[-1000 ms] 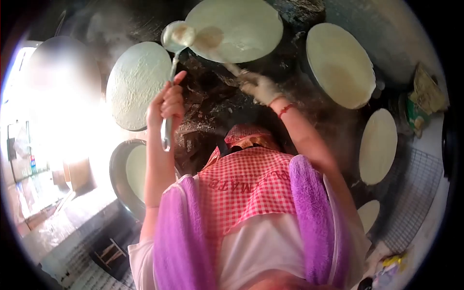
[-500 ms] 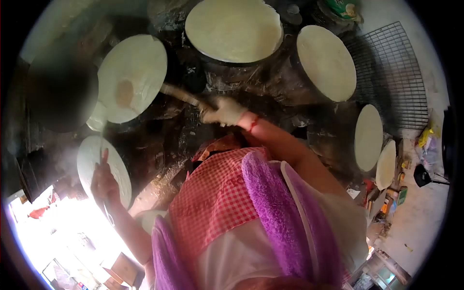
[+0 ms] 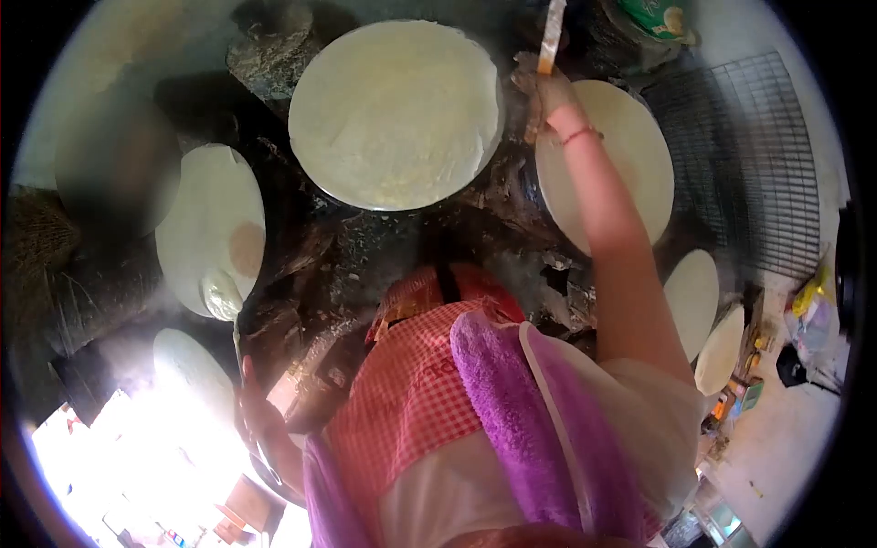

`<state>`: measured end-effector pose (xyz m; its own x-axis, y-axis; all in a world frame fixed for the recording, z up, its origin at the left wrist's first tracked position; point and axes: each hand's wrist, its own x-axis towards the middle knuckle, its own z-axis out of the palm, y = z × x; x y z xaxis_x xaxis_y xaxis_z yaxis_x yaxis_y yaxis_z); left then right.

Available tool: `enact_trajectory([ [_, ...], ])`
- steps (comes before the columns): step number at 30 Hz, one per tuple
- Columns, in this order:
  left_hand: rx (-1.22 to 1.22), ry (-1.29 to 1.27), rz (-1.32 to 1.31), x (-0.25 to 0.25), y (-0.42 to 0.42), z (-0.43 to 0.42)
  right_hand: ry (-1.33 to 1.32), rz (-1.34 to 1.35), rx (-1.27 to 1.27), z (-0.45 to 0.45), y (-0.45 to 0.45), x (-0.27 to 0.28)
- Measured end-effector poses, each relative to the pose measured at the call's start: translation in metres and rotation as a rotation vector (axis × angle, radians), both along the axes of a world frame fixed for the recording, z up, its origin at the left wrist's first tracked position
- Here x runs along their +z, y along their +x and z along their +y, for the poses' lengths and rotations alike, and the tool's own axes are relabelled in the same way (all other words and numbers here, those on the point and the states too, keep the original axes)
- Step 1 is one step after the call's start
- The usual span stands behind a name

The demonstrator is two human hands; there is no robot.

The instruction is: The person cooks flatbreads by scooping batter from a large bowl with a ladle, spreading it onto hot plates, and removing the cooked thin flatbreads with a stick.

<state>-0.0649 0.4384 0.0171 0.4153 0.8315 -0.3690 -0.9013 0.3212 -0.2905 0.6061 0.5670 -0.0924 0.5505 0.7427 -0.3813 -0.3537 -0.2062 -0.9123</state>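
Note:
My left hand (image 3: 262,416) is closed round the handle of a ladle (image 3: 221,297). The ladle's bowl, coated in pale batter, lies at the lower edge of the left round griddle (image 3: 201,196), which bears a pale batter sheet with a brownish spot. Up at the right, my right hand (image 3: 546,93) grips a flat, stick-like spreader (image 3: 551,36), whitish with an orange-brown part. This hand is over the upper left edge of the right griddle (image 3: 630,173). Between the two hands, a large griddle (image 3: 393,114) is covered by a pale, thin sheet.
More pale-covered griddles stand at far right (image 3: 692,297) and lower left (image 3: 187,370). A wire rack (image 3: 754,155) is at the right, near a green bag (image 3: 653,16). Steam drifts at left, and a dark blurred round patch hides part of the upper left.
My right hand has swung from the left griddle up and right to the right griddle, carrying the spreader. My left hand has moved right and down, still with the ladle. The view has shifted.

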Motion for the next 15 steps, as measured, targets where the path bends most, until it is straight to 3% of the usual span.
enact_trajectory([
  [1,0.019,-0.012,-0.003,0.002,0.006,-0.002,-0.053,-0.677,0.22,0.035,0.047,-0.063],
  [4,0.068,-0.035,-0.017,0.007,0.02,-0.005,-0.182,-0.943,0.391,0.075,0.016,-0.008],
  [7,0.099,-0.047,-0.034,0.012,0.032,-0.009,-0.267,-0.941,0.456,0.121,0.013,0.005],
  [9,0.121,-0.051,-0.046,0.015,0.036,-0.013,-0.533,-1.022,0.554,0.137,0.003,0.021],
  [13,0.157,-0.057,-0.099,0.019,0.036,-0.022,-0.431,-0.775,0.475,0.145,0.007,0.003],
  [15,0.163,-0.066,-0.146,0.02,0.033,-0.028,-0.351,-0.804,0.457,0.129,-0.01,0.036],
])
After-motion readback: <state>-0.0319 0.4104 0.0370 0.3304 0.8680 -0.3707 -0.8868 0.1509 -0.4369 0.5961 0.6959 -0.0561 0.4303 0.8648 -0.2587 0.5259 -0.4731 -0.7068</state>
